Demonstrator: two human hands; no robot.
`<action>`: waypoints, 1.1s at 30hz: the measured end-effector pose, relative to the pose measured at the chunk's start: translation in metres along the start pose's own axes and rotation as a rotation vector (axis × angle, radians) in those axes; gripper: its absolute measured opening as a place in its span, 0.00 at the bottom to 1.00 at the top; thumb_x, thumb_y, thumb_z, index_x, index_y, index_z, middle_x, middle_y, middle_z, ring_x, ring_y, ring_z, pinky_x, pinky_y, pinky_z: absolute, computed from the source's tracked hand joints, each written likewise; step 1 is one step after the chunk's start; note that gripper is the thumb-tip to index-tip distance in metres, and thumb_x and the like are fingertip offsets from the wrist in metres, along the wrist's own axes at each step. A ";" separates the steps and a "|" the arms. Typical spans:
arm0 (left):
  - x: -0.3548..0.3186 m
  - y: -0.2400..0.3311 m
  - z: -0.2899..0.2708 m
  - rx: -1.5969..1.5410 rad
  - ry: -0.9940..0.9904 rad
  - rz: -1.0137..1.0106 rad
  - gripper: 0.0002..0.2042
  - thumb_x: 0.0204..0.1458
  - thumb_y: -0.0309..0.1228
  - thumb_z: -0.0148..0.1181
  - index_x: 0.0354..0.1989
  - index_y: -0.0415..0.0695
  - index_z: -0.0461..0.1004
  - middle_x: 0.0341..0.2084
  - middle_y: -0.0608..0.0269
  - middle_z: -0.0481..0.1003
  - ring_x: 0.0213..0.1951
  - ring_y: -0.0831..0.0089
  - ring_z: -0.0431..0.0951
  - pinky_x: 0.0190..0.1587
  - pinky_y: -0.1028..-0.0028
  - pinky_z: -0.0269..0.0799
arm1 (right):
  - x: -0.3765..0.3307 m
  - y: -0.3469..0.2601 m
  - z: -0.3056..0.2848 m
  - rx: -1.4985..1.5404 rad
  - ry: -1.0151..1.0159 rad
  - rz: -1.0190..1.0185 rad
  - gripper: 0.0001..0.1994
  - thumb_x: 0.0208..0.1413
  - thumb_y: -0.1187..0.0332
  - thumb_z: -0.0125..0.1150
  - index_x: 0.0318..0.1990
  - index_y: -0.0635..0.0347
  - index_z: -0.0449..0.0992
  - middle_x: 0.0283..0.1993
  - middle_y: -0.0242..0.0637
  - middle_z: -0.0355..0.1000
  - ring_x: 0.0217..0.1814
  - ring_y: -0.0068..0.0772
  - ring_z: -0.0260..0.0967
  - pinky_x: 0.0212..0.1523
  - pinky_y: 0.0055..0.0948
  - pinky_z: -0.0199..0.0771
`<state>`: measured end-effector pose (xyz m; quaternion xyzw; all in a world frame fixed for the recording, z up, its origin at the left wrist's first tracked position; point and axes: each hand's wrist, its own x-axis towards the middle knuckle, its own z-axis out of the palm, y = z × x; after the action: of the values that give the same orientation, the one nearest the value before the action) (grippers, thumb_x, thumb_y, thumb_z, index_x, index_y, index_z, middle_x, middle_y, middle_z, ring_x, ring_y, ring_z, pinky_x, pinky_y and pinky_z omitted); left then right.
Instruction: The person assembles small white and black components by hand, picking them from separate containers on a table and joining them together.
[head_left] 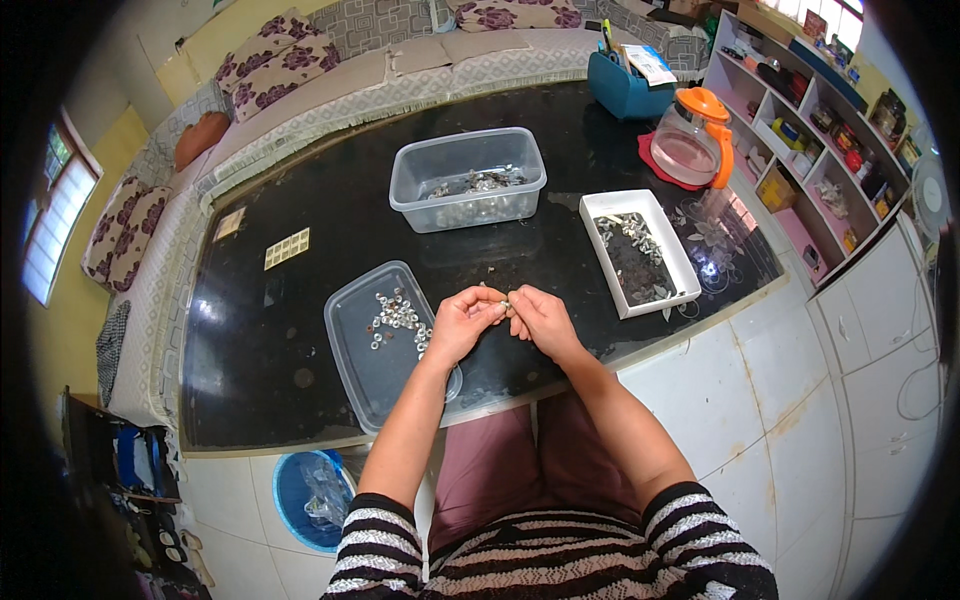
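Note:
My left hand (pixel 468 318) and my right hand (pixel 541 316) meet over the near side of the dark table (pixel 300 370). Their fingertips pinch a tiny light-coloured piece (pixel 506 304) between them, mostly hidden, so its kind is unclear. Beside my left hand lies a grey translucent tray-like lid (pixel 375 400), with several small silvery rings or nuts (pixel 398 312) on it. To the right of my right hand, a shallow white box (pixel 683 262) holds small screw-like metal pieces (pixel 632 238). Beyond my hands, a clear plastic tub (pixel 465 150) contains a pile of small metal parts (pixel 485 182).
An orange-lidded glass jug (pixel 685 150) stands on a red mat at the far right, near a teal holder (pixel 625 88). A flat cream sheet (pixel 288 249) lies on the left. A sofa (pixel 400 85) borders the far side; a blue bin (pixel 305 505) sits below the table edge.

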<state>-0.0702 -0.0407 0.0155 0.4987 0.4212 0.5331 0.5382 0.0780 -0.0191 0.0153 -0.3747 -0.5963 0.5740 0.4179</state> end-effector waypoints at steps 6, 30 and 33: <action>0.000 0.000 -0.001 0.013 0.005 -0.008 0.06 0.44 0.22 0.54 0.31 0.37 0.69 0.23 0.66 0.71 0.27 0.83 0.69 0.31 0.84 0.66 | 0.000 -0.003 0.001 -0.015 0.033 -0.066 0.10 0.50 0.65 0.48 0.25 0.64 0.66 0.15 0.31 0.64 0.15 0.17 0.59 0.17 0.17 0.58; 0.000 0.000 0.000 0.016 -0.004 -0.010 0.05 0.44 0.22 0.54 0.31 0.37 0.69 0.23 0.67 0.71 0.27 0.83 0.70 0.31 0.84 0.65 | -0.001 -0.005 0.002 -0.029 0.045 -0.020 0.11 0.51 0.65 0.47 0.23 0.62 0.67 0.13 0.30 0.63 0.14 0.16 0.58 0.16 0.17 0.57; 0.000 0.000 0.000 0.010 -0.014 -0.005 0.05 0.44 0.23 0.54 0.31 0.37 0.69 0.23 0.67 0.71 0.27 0.83 0.70 0.31 0.84 0.65 | 0.001 -0.001 -0.001 -0.052 -0.022 0.048 0.10 0.50 0.65 0.47 0.24 0.63 0.66 0.14 0.31 0.64 0.15 0.16 0.58 0.16 0.17 0.57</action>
<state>-0.0699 -0.0410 0.0154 0.5042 0.4213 0.5262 0.5398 0.0783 -0.0183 0.0167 -0.3933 -0.6065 0.5722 0.3873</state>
